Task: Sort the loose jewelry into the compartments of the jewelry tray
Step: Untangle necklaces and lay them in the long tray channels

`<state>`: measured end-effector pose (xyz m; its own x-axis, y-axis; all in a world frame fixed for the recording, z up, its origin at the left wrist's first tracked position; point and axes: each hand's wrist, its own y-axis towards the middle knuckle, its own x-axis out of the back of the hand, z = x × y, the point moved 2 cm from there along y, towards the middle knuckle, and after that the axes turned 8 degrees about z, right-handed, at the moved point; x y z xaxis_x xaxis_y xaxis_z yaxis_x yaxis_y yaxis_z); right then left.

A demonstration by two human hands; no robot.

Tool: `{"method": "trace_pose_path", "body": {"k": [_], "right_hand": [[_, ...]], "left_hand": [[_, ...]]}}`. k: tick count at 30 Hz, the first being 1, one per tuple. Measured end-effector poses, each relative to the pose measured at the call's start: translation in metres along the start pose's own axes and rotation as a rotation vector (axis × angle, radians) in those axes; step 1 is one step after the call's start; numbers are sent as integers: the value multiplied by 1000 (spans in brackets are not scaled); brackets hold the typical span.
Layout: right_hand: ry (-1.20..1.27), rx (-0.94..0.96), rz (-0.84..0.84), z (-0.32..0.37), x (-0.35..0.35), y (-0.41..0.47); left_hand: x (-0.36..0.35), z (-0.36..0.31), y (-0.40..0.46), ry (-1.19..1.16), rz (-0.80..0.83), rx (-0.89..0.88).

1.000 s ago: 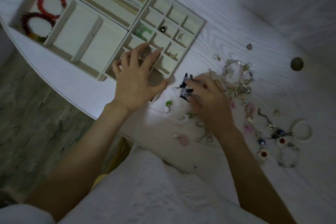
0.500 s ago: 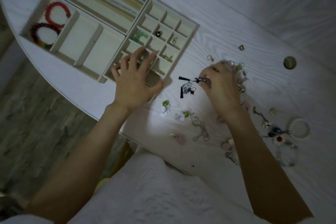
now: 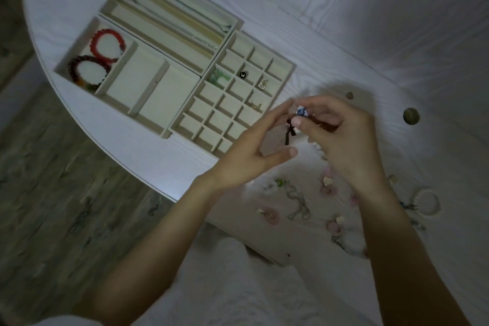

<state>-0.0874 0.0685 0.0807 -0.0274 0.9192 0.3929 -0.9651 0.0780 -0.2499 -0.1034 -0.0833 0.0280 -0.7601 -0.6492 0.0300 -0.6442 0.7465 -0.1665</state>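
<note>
- Head view: the right hand (image 3: 341, 137) pinches a blue-and-white earring (image 3: 301, 111) between thumb and forefinger, held in the air just off the near right corner of the gridded jewelry tray (image 3: 287, 71); its dark tassel (image 3: 289, 133) dangles below.
- The left hand (image 3: 254, 156) meets it with fingers (image 3: 277, 111) loosely spread — touching the piece or only close to it, I cannot tell; it clasps nothing that shows.
- Judgement: keep the pinch on the bead, not the tassel, so it hangs straight and clears the dividers.
- Several small cells nearest the hands look free; green, black, clear and gold pieces already sit in cells further in — pick an empty one and lower, don't drop.
- The loose pile (image 3: 299, 204) lies along the desk (image 3: 370, 21) near edge, under the wrists; lift the arms clear so nothing is swept off.
</note>
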Motion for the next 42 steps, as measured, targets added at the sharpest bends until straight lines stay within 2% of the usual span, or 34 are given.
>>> {"method": "trace_pose_path", "body": {"k": [3,5,7,11,13,20,22,25,27,29,32,33,39,42], "right_hand": [[78,-28,13,7,-7,8],[94,-73,-7,5,-10,11],[89,-102,-32,-3,-13,11],[105,-154,-82,-25,-14,8],[111,-187,-116,-36,-13,5],[147,-324,-312,-68,10,-10],[163,-305,-308,-69,15,-13],[163,-248,-273,-65,18,-17],[178,-209,-225,-58,15,-17],[211,-178,-153,-49,8,-15],[233,-140,-37,-36,-11,-7],[215,-126,-22,-33,-18,-4],[45,-83,-11,-27,-54,26],[0,-69,-33,-27,-64,37]], "left_hand": [[11,1,6,43,-100,-77],[16,9,6,23,-214,-46],[17,17,7,11,-262,6],[11,25,9,-60,-226,13],[9,28,9,-56,-207,74],[9,39,18,47,-211,173],[8,40,19,262,-174,119],[-1,35,22,738,-68,-62],[-5,31,23,832,-81,-73],[-3,26,20,652,-71,-18],[5,17,8,107,36,132],[8,16,4,-3,25,147],[51,26,-16,-69,-294,200],[65,30,-12,10,-387,190]]}}
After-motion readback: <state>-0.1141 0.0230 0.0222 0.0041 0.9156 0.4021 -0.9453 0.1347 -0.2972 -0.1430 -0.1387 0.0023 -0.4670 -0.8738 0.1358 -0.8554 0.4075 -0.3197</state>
